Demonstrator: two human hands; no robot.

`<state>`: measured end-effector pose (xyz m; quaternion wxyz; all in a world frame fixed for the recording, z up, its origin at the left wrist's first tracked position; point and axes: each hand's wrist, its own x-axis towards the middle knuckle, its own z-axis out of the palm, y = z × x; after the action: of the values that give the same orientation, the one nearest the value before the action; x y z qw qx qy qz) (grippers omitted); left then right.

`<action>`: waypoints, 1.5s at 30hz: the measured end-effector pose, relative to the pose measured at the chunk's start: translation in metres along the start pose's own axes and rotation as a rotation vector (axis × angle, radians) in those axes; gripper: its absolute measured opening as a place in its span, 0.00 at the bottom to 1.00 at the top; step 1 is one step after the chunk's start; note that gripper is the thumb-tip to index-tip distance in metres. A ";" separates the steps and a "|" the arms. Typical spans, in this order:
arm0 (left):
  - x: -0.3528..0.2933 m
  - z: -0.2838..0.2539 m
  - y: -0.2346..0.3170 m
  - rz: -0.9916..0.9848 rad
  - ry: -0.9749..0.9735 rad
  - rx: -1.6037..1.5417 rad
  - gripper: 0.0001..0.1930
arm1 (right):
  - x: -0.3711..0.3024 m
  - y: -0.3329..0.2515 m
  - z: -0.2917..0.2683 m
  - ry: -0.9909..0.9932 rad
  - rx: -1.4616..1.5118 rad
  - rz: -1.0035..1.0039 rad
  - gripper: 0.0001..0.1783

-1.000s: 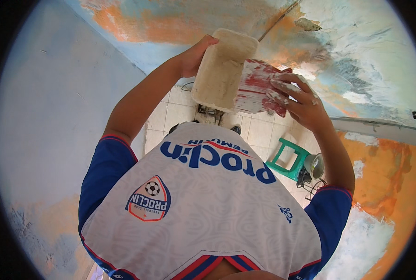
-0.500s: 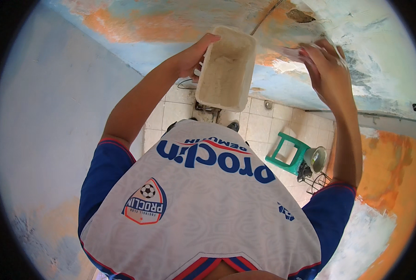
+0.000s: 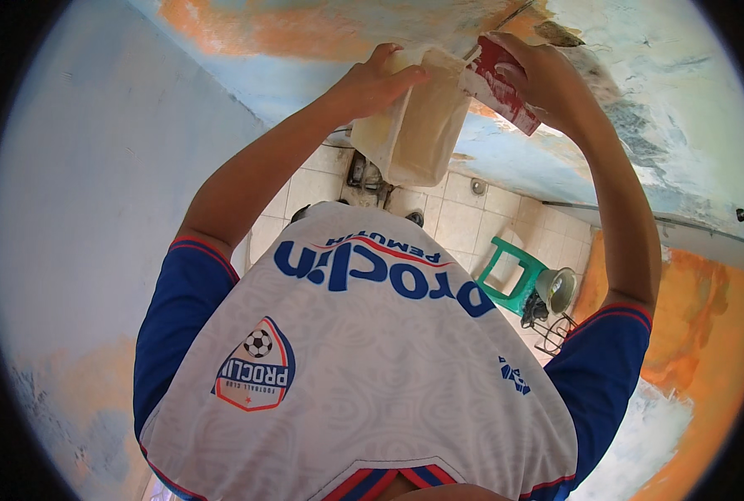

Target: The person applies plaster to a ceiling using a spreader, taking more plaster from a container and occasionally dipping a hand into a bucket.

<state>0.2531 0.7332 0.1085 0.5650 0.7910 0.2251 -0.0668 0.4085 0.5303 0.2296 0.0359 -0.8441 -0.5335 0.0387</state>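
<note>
1. Head view: we observe both hands of the person raised in front of the body, well above the tiled floor [image 3: 464, 219] and close to a patchy painted wall [image 3: 506, 159].

2. We find the left hand [image 3: 376, 88] grasping a pale plastic tub [image 3: 380, 138] at its left side. One digit reaches across the rim toward the hollow; another lies against the upper end. Any fingers behind the tub are hidden from us.

3. We record the tub as tilted, its open side turned to the right. A pale coating shows inside.

4. We find the right hand [image 3: 543, 79] grasping a red scraper [image 3: 496, 77], a broad flat plate smeared with white. The plate lies to the left of the fingers, which curl over its upper right part; its lower corner projects beyond them, bare.

5. We note the scraper's left edge right at the tub's upper right rim. We cannot tell whether the two touch.

6. Below, well apart from both hands, we list a green stool [image 3: 514, 285] on the floor and a grey pail [image 3: 562, 290] just beside it.

7. We note orange paint [image 3: 693, 313] on the wall at the right.
</note>
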 end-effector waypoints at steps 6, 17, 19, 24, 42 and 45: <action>0.015 0.003 -0.014 0.043 0.120 0.073 0.56 | 0.012 -0.005 0.014 -0.129 0.057 0.010 0.23; 0.039 0.002 -0.064 0.123 0.182 0.157 0.57 | 0.006 -0.022 0.070 -0.336 0.259 -0.128 0.25; 0.033 0.002 -0.059 0.099 0.158 0.099 0.51 | 0.007 -0.019 0.076 -0.378 0.362 -0.088 0.25; 0.011 0.005 -0.040 -0.111 0.045 -0.115 0.53 | 0.003 -0.009 0.112 -0.489 0.638 0.017 0.23; 0.014 0.048 -0.053 -0.354 -0.212 -0.338 0.49 | -0.053 0.020 0.168 -0.552 1.418 0.368 0.26; 0.002 0.065 -0.054 -0.387 -0.157 -0.423 0.46 | -0.085 0.037 0.166 -0.388 1.617 0.370 0.25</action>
<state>0.2414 0.6875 0.0377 0.7098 0.5904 0.3362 -0.1861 0.3883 0.4405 0.0630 0.5289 -0.6108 -0.1918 0.5572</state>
